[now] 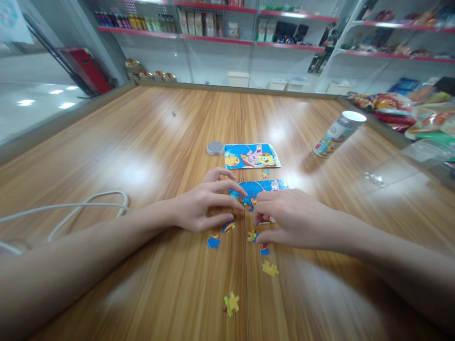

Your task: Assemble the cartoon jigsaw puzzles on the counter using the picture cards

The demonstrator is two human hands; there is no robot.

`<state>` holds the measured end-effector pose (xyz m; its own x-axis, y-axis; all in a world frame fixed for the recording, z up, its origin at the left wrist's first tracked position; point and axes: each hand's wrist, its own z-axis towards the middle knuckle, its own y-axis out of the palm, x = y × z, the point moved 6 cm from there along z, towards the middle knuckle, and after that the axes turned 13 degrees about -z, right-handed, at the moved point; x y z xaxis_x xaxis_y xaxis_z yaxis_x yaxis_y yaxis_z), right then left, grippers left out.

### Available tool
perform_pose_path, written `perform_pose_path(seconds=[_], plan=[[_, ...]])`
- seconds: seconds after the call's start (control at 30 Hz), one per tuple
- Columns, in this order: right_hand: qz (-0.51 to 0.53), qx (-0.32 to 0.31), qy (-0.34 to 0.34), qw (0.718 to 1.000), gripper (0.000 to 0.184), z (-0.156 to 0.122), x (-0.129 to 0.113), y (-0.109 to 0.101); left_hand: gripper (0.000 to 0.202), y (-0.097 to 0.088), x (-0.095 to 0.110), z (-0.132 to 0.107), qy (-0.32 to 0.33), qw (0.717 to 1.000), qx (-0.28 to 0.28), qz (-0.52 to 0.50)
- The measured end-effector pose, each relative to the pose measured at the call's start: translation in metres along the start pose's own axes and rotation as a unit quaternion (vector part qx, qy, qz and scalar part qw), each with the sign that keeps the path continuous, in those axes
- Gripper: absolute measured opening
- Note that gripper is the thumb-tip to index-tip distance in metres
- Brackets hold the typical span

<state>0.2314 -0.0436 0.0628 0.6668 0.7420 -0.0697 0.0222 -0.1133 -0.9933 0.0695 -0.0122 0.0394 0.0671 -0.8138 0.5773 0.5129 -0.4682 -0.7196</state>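
Left hand [209,203] fingers spread, nothing gripped; right hand [289,215] curled, can't tell if pinching anything. Part-built puzzle [253,188] lies between them, long axis left-right; right hand nearer, covering its near right part. Loose pieces [270,268] near side, picture card [245,161] far.

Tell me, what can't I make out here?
All in the head view:
Partly built puzzle: partly covered by the left hand and right hand.
Whether the right hand holds anything: its fingers hide that.
Small print on the tall can: blurred.
White cable: cut off by the left edge.
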Motion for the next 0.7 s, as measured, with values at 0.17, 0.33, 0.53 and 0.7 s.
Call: perform_pose_path(seconds=[0.17,0.33,0.53,0.7], plan=[[-0.008,-0.007,0.004,1.000,0.018,-0.001,-0.001,0.004,0.039,0.003,-0.011,-0.001,-0.034,0.999,0.019,0.035],[0.008,-0.003,0.013,1.000,0.018,0.002,0.003,0.003,0.035,0.004,-0.004,-0.002,-0.008,0.999,-0.013,0.029],[0.029,0.013,0.029,0.999,0.006,0.001,0.017,-0.008,0.016,0.009,0.010,0.000,0.022,0.996,-0.090,-0.005],[0.042,-0.038,-0.033,0.998,0.007,-0.004,0.005,0.000,0.019,0.003,0.009,0.002,0.028,0.999,-0.037,-0.026]])
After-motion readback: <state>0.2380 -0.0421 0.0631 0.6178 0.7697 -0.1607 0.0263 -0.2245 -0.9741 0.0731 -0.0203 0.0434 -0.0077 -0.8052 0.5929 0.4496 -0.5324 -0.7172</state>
